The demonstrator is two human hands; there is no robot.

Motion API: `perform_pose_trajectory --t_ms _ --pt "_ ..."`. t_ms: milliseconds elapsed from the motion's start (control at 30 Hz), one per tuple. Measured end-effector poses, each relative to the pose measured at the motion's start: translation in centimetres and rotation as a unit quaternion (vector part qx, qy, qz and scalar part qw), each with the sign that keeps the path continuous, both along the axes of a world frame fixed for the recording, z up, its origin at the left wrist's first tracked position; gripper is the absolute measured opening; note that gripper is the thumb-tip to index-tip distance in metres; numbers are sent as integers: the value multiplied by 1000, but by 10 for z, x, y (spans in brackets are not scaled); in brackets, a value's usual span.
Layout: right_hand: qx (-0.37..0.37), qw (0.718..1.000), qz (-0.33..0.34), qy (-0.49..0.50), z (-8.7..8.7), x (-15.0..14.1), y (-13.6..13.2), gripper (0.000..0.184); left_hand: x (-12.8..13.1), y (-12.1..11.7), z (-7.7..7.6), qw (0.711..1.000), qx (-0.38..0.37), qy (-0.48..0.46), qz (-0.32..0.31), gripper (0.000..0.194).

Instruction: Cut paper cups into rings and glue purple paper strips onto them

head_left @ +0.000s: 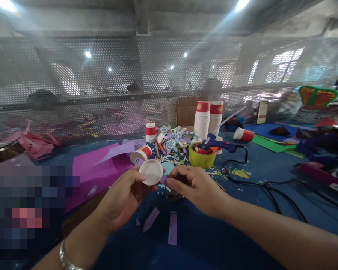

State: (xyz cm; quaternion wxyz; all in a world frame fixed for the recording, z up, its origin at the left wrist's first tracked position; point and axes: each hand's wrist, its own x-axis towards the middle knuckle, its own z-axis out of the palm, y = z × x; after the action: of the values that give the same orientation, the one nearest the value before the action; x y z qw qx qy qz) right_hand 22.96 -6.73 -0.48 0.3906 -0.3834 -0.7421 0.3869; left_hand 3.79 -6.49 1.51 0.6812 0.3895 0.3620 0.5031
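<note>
My left hand (126, 193) grips a shallow white round piece with a raised rim (151, 172), which looks like a cut-off paper cup base. At its right edge, my right hand (194, 187) pinches a small purple paper strip (163, 180). Whether the strip is stuck to the piece, I cannot tell. On the table below lie a pointed purple paper piece (151, 219) and a purple strip with a drawn curl (172, 228). Just behind my left hand, a red-and-white paper cup (144, 153) lies on its side with a purple piece at its end.
A glue gun (218, 143) rests on a yellow tape roll (201, 159), its black cable (259, 183) running right. Behind are stacked paper cups (202, 122) and a pile of decorated pieces (171, 140). Magenta paper (87, 170) lies left; a perforated metal screen (101, 75) stands behind.
</note>
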Motion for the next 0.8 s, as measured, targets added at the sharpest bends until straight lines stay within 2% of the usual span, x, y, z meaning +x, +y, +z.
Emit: perform_pose_trajectory --t_ms 67,167,300,500,633,800 --pt "-4 1000 4 8 -2 0 1 25 3 -1 -3 999 13 44 3 15" --pt "4 1000 -3 -11 -2 1 2 25 5 -1 -6 996 23 84 11 21" --pt "0 1000 0 -19 -1 -1 1 23 7 -3 -8 996 32 71 54 25" --pt "31 999 7 -30 -1 -1 -1 17 13 -9 -10 995 32 86 50 25" --pt "24 999 -2 -39 -1 -1 0 22 12 -8 -8 992 52 70 88 23" --pt "25 999 10 -34 -4 -1 1 16 12 -9 -11 994 49 87 50 21"
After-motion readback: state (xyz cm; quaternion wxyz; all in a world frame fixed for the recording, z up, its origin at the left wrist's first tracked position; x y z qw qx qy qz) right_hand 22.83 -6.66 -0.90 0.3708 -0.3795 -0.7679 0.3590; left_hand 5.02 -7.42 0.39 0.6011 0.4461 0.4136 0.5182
